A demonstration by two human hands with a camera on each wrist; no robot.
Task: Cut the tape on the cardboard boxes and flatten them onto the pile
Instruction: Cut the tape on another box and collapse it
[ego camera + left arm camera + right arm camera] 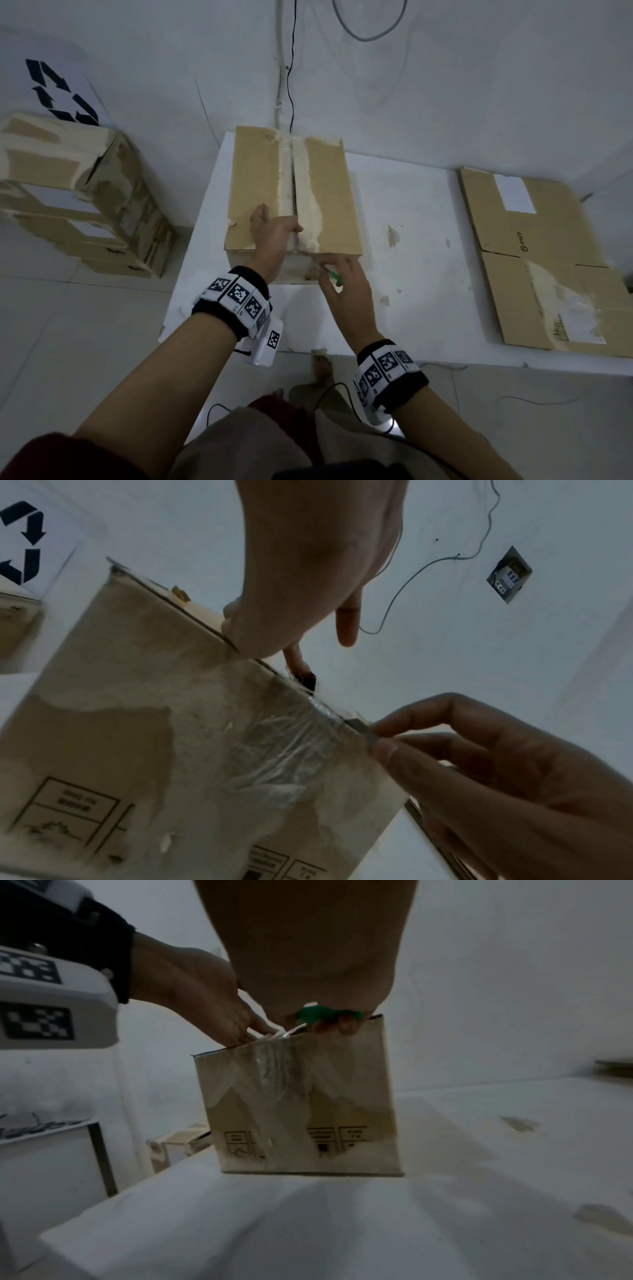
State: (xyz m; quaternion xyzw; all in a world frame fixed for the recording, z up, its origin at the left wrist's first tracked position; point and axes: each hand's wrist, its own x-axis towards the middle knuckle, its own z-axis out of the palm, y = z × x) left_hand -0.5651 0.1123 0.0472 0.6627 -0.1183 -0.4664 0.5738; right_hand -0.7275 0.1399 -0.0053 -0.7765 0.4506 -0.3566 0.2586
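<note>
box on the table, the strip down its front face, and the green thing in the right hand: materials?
Box: brown cardboard, matte, top paper layer torn off in pale patches.
Strip: clear plastic tape, glossy, wrinkled.
Green tool in right hand: handle looks plastic; grey blade tip probably metal.

A brown box with pale torn strips along its seam sat on a white table. A green cutter showed against it. Black-and-white checkered markers covered black wristbands. A black recycling symbol marked a white sheet; flattened brown cardboard carried a white label.
</note>
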